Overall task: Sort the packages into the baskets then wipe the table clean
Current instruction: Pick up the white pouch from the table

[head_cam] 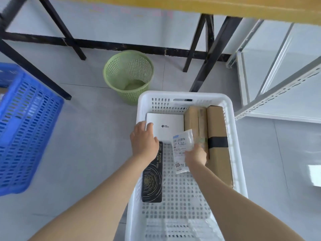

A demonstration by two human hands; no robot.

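Note:
A white basket [232, 136] stands on the floor below me. At its far end lies a white box [168, 126], and my left hand [143, 139] grips that box at its left edge. A black box [152, 178] with a spiral pattern leans along the basket's left wall. Two brown cardboard boxes [218, 150] stand along the right wall. My right hand [195, 154] holds a clear plastic mailer [182, 146] with a printed label, over the basket's middle.
A blue basket [22, 129] sits on the floor at the left. A green mesh bin [128, 75] stands beyond the white basket. Black table legs [208, 54] and the wooden tabletop edge [191, 6] run across the top; a grey metal shelf [281, 87] is at the right.

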